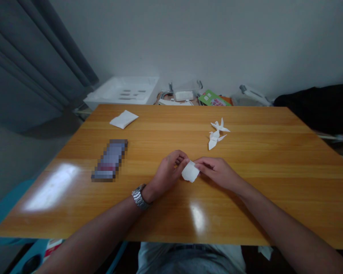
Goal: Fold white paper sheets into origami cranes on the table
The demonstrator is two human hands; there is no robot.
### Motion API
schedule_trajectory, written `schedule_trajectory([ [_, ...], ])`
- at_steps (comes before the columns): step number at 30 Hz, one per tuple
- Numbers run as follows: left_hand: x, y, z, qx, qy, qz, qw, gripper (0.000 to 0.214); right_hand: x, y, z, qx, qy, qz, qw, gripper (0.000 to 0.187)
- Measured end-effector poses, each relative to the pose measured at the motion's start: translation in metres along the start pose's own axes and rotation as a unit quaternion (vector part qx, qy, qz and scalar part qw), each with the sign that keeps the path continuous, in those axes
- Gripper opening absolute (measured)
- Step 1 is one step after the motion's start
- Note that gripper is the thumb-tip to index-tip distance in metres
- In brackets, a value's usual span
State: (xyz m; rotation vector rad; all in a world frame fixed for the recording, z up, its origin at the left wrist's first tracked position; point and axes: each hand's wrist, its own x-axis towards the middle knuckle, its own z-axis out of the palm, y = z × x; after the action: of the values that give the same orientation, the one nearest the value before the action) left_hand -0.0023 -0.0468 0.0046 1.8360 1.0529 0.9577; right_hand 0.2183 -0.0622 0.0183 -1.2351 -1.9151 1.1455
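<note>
A small folded piece of white paper [190, 171] is held just above the wooden table [246, 198] between both hands. My left hand [168, 172], with a metal watch [139, 198] at the wrist, pinches the paper's left edge. My right hand [217, 172] pinches its right edge with the fingers pressed together. Two folded white paper cranes [217, 133] lie on the table beyond my right hand.
A stack of white paper squares [124, 119] lies at the far left of the table. A blurred dark rectangular object [110, 160] lies left of my hands. Behind the table are a white tray [122, 93], a green booklet [213, 99] and a dark bag [317, 106].
</note>
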Motion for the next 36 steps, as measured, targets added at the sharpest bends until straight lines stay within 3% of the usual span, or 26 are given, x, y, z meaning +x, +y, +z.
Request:
schedule_trajectory([
  [6, 0.001, -0.003, 0.001, -0.015, -0.011, -0.003, 1.000, 0.018, 0.002, 0.007, 0.002, 0.017, 0.052, 0.027, 0.998, 0.027],
  [14, 0.000, -0.001, 0.000, 0.014, -0.053, -0.009, 0.998, 0.017, 0.001, 0.009, 0.004, -0.070, 0.031, -0.011, 0.997, 0.025],
  [23, 0.000, -0.002, 0.000, -0.001, -0.042, -0.010, 0.999, 0.018, 0.000, 0.007, 0.004, -0.027, 0.057, 0.037, 0.997, 0.027],
  [31, 0.002, -0.003, 0.001, 0.001, -0.038, -0.008, 0.999, 0.019, 0.002, 0.010, -0.001, -0.028, 0.031, 0.035, 0.999, 0.032],
  [36, 0.003, -0.007, -0.002, 0.070, -0.058, 0.006, 0.996, 0.014, 0.004, 0.015, -0.001, -0.040, 0.041, 0.023, 0.998, 0.030],
])
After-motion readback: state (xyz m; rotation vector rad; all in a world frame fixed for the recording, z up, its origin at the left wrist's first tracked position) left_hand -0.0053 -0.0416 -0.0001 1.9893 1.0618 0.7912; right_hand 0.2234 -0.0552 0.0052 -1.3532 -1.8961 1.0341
